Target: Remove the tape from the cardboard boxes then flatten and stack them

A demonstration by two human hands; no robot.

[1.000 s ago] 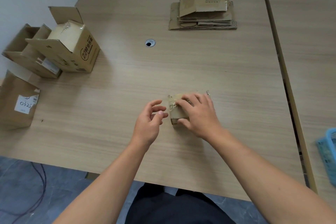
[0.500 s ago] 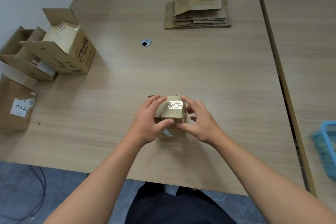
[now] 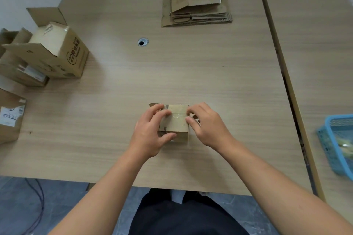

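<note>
A small cardboard box [image 3: 175, 123] stands near the table's front edge, a strip of clear shiny tape running across its upper face. My left hand [image 3: 150, 135] grips the box's left side, thumb on the front face. My right hand [image 3: 207, 127] rests on its right side with fingertips pinched at the tape's right edge. A stack of flattened boxes [image 3: 196, 5] lies at the far side of the table. Three unflattened boxes sit at the left: a printed one [image 3: 57, 51], one behind it [image 3: 19, 70], and one with a white label [image 3: 9, 116].
A round cable hole [image 3: 142, 41] is in the wooden table [image 3: 210, 66]. A second table [image 3: 315, 44] adjoins on the right, carrying a blue plastic basket [image 3: 336, 145]. Cables lie on the floor at the lower left.
The box went from lying under my right hand to standing upright with its taped face up. My left hand took hold of its left side, and my right fingers moved to the tape.
</note>
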